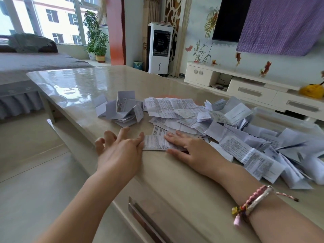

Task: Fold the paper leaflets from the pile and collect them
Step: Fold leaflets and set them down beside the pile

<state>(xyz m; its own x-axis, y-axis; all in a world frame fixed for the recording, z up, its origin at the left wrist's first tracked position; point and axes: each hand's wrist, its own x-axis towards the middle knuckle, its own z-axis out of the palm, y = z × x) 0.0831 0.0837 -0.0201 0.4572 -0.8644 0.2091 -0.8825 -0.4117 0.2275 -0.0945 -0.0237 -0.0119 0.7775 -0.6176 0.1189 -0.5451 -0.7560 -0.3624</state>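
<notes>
Both hands, left hand [119, 149] and right hand [187, 148], flatten one leaflet [155, 142] near the table edge [105, 172].

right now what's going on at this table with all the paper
A person is folding leaflets at a glossy table. The right hand lies flat on one printed leaflet, pressing it down, while the left hand touches its left edge with fingers spread. A big loose pile of unfolded leaflets sprawls to the right. A smaller cluster of folded leaflets sits farther back on the left.
</notes>
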